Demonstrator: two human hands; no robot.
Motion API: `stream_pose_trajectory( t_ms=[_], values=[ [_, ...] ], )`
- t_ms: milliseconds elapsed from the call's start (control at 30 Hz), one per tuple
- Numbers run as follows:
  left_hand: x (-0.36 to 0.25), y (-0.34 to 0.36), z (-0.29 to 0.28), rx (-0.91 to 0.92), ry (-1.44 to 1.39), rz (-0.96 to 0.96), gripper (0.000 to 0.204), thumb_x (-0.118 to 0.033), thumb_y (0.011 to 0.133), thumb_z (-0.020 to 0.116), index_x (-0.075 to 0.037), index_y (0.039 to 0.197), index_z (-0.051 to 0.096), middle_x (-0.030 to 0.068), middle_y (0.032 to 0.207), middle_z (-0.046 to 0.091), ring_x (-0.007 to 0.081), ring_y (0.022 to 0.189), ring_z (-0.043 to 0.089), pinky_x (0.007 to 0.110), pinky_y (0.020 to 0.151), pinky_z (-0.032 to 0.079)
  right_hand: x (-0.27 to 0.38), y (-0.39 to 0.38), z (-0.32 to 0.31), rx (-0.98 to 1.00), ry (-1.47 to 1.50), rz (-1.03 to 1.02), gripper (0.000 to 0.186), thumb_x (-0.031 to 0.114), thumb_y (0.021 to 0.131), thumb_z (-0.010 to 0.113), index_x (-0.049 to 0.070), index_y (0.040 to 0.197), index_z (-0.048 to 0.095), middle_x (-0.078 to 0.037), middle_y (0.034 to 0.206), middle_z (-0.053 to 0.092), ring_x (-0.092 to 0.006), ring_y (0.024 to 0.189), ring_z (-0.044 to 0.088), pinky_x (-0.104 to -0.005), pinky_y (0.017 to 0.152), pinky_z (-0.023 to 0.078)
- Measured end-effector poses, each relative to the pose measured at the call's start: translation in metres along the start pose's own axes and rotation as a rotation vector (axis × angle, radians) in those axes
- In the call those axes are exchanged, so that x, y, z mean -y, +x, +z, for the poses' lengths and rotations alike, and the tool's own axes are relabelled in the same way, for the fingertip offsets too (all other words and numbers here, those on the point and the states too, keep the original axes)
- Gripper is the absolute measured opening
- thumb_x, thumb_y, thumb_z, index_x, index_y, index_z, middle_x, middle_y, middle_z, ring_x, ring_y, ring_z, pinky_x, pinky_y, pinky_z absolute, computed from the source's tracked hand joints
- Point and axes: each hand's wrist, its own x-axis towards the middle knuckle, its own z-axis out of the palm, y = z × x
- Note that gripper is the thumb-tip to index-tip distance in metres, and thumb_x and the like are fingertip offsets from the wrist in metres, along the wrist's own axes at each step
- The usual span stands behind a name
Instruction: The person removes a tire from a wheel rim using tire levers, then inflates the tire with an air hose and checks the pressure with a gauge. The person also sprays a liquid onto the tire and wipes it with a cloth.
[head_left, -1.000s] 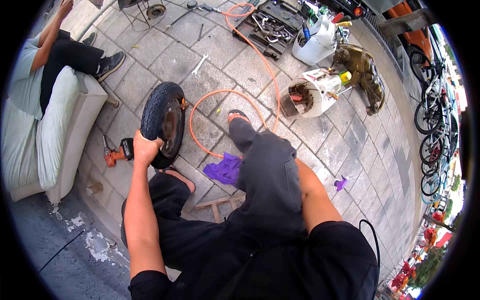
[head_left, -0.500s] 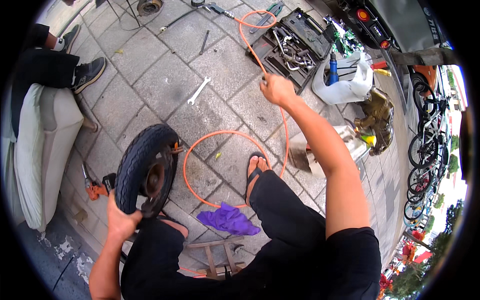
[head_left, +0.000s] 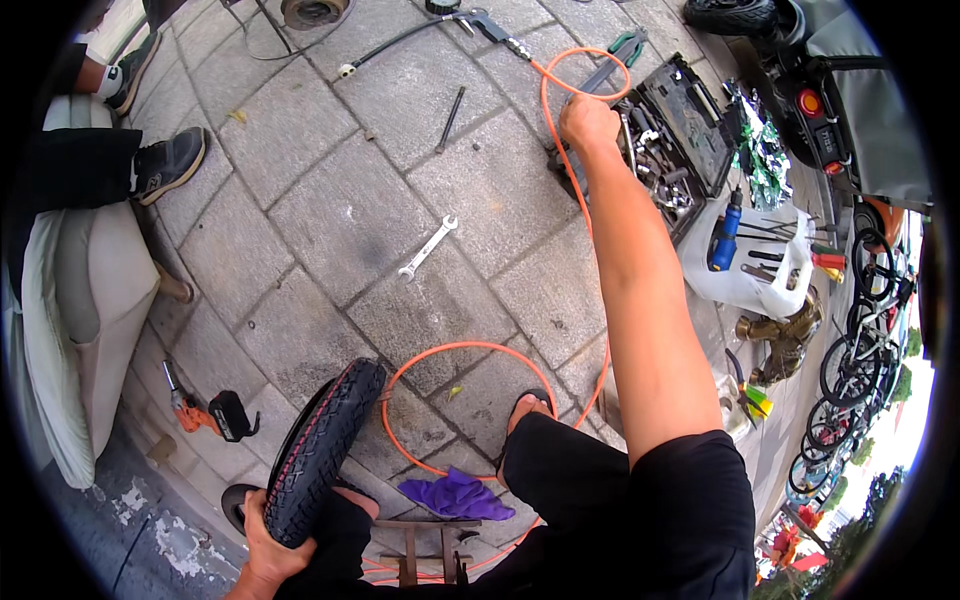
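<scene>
The tyre [head_left: 335, 450] at lower left is gripped by the fingers of the left hand [head_left: 272, 545], apparently so that toppling is prevented, while the right hand [head_left: 590, 122], upper centre, is curled by the hose [head_left: 460, 346], whose gripping cannot be confirmed.

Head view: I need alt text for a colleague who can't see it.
A person's left hand grips a black tire at lower left, while the right hand, arm outstretched, is beside an open toolbox and an orange hose; whether it holds anything is unclear. A wrench lies on the grey paving near the middle.
</scene>
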Motion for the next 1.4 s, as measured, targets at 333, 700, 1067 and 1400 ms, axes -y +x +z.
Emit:
stream_pose_trajectory(
  t_ms=[333,700,1067,1400],
  values=[
    [0.022,0.002,0.001,-0.009,0.041,0.025,0.084,-0.016,0.053,0.083,0.006,0.125,0.048,0.0235,0.106,0.052,0.0432,0.097,0.057,0.048,0.091,0.049,0.005,0.048,0.018,0.14,-0.021,-0.056,0.029,0.018,0.099,0.055,0.005,0.11,0.079,-0.023,0.117,0.076,-0.039,0.113,0.074,-0.0493,0.095,0.06],
    [-0.034,-0.018,-0.013,-0.045,-0.031,-0.026,0.077,-0.013,0.058,0.083,0.006,0.125,0.051,0.0237,0.113,0.057,0.0437,0.106,0.061,0.046,0.096,0.051,0.021,-0.096,-0.083,-0.157,0.122,-0.177,0.025,0.02,0.095,0.062,-0.004,0.096,0.068,-0.029,0.099,0.074,-0.0444,0.093,0.075,-0.0524,0.083,0.06],
    [-0.001,-0.102,0.019,-0.124,-0.048,0.09,0.075,-0.014,0.063,0.083,0.006,0.13,0.053,0.0268,0.12,0.061,0.0462,0.114,0.063,0.047,0.102,0.051,-0.033,-0.365,-0.313,-0.735,1.061,0.149,0.035,0.031,0.105,0.069,-0.004,0.103,0.074,-0.005,0.081,0.071,-0.0104,0.075,0.06,-0.0295,0.071,0.052],
    [0.109,-0.212,0.03,-0.2,-0.082,0.256,0.068,-0.021,0.062,0.082,0.005,0.122,0.065,0.0292,0.114,0.072,0.0428,0.112,0.071,0.043,0.096,0.056,-0.024,-0.763,-0.566,-0.11,1.672,-0.886,0.041,0.034,0.11,0.057,0.002,0.088,0.065,-0.009,0.066,0.059,-0.0166,0.069,0.063,-0.0293,0.073,0.054]
  ],
)
